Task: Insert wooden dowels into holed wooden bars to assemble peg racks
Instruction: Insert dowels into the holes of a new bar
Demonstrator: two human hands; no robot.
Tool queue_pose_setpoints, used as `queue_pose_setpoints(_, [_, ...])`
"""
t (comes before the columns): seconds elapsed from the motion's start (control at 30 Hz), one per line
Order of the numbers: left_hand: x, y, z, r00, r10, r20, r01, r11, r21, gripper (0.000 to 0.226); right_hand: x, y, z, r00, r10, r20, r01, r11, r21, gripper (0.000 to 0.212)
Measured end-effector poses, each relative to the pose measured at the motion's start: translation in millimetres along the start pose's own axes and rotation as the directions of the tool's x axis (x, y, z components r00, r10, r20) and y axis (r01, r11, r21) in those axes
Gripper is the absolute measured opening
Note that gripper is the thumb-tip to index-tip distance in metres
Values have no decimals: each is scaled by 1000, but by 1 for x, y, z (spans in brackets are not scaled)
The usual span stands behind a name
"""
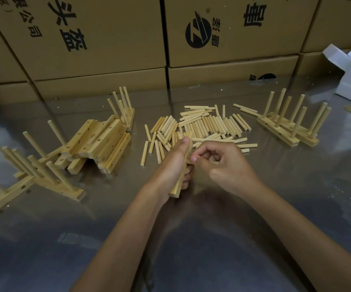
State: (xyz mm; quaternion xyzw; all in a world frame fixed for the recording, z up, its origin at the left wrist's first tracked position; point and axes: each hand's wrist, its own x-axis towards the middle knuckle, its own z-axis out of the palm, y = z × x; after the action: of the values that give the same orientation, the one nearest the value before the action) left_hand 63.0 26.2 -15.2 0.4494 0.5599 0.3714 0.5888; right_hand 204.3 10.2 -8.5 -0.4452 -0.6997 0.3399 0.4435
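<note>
Left hand (177, 163) wraps wooden bar (182, 178), thumb up top. Right hand (223, 163) curled beside it, fingertips at bar; pinched item unclear.

1. A small factory or packing workshop: printed cardboard cartons (98, 34) stacked along the top of the frame.
2. A metal surface (191, 228) carries piles of dowels (202, 125) and holed bars (100, 142), centre and left.

- The left hand (175, 159) covers the middle of the wooden bar (177, 191).
- The near-left peg rack (12, 192) is cut off by the left edge.
- What the right hand (223, 163) holds cannot be seen.
</note>
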Motion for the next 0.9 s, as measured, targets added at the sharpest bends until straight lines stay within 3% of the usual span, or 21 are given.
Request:
queue_pose_setpoints(0.1, [1, 2, -2, 997, 15, -70, -17, 1000, -17, 57, 2, -8, -5, 1000, 9, -20, -9, 1000, 24, 10])
queue_pose_setpoints(0.2, [1, 6, -19, 983, -4, -182, -24, 988, -150, 48, 7, -9, -15, 968, 59, -243, -24, 989, 145, 20])
queue_pose_setpoints(0.3, [1, 9, -42, 957, -41, -288, -50, 952, -303, 42, 7, 3, -16, 921, 29, -388, -42, 999, -23, 20])
queue_pose_setpoints(0.33, [2, 10, -48, 949, -51, -312, -62, 938, -341, 40, 6, 9, -12, 939, -17, -343, -38, 987, -153, 19])
queue_pose_setpoints(0.4, [1, 12, -54, 940, -66, -335, -76, 916, -393, 39, 2, 20, 3, 992, -76, -96, 33, 920, -391, 29])
queue_pose_setpoints(0.43, [0, 13, -55, 940, -66, -335, -81, 910, -406, 39, 1, 25, 11, 996, -77, 41, 87, 869, -486, 38])
queue_pose_setpoints(0.5, [-2, 14, -54, 946, -52, -321, -89, 907, -411, 39, 3, 31, 24, 983, -78, 167, 165, 772, -614, 45])
queue_pose_setpoints(0.63, [-3, 15, -51, 953, -45, -298, -86, 907, -412, 39, 5, 30, 27, 985, -121, 120, 171, 697, -697, 31])
queue_pose_setpoints(0.77, [-4, 16, -51, 952, -58, -301, -74, 910, -409, 37, -1, 26, 20, 984, -174, -42, 84, 655, -751, 12])
queue_pose_setpoints(0.9, [-6, 17, -49, 950, -63, -305, -68, 914, -399, 37, 0, 25, 19, 992, -90, -89, -11, 637, -771, 19])
